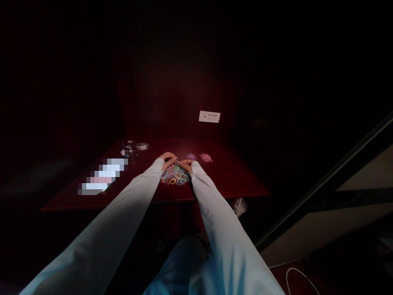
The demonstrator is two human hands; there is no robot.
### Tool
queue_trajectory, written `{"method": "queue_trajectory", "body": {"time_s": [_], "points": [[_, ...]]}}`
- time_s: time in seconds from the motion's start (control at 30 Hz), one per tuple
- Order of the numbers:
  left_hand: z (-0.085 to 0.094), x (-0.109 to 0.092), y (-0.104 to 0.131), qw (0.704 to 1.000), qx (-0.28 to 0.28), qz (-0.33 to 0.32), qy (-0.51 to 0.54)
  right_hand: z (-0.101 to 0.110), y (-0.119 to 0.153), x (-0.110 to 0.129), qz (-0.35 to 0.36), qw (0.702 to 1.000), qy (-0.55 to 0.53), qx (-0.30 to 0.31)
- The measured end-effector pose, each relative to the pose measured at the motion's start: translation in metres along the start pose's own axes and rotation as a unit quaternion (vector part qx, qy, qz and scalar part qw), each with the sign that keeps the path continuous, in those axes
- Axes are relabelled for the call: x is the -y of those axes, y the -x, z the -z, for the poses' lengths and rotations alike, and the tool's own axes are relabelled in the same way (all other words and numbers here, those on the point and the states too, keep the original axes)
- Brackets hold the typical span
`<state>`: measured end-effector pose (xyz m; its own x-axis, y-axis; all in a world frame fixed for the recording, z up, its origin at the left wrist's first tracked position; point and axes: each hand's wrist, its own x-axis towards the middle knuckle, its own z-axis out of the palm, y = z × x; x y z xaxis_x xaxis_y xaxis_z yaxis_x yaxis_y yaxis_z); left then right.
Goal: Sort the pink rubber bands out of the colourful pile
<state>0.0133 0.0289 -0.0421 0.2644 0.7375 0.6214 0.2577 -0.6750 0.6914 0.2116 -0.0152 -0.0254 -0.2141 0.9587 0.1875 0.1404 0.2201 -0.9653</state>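
Note:
A mixed heap of small coloured hair ties [175, 177] lies on the dark red table, in front of me. My left hand [167, 158] is over the far left side of this heap, fingers bent and pressed together. Close beside it, my right hand [186, 163] has its fingertips pinched at the heap's far right side. Whatever is between the fingers is too small to make out. Just beyond my right hand lie a small purple pile of hair ties [191, 156] and a pink pile of hair ties [206, 157].
A clear jar [129, 146] stands at the back left of the table [227, 180], with a round lid [143, 146] beside it. A lit, pixelated phone [106, 176] is on the left. A white socket plate [209, 116] is on the wall behind.

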Motion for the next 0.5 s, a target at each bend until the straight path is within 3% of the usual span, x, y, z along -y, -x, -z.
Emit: {"method": "queue_trajectory", "body": {"time_s": [0.1, 0.5], "points": [[0.001, 0.003, 0.0, 1.0, 0.004, -0.007, -0.002, -0.001, 0.002, 0.003, -0.034, 0.999, -0.034, -0.009], [0.002, 0.011, 0.0, 1.0, 0.003, -0.022, -0.002, -0.002, 0.001, 0.001, -0.044, 0.998, -0.031, -0.013]]}}
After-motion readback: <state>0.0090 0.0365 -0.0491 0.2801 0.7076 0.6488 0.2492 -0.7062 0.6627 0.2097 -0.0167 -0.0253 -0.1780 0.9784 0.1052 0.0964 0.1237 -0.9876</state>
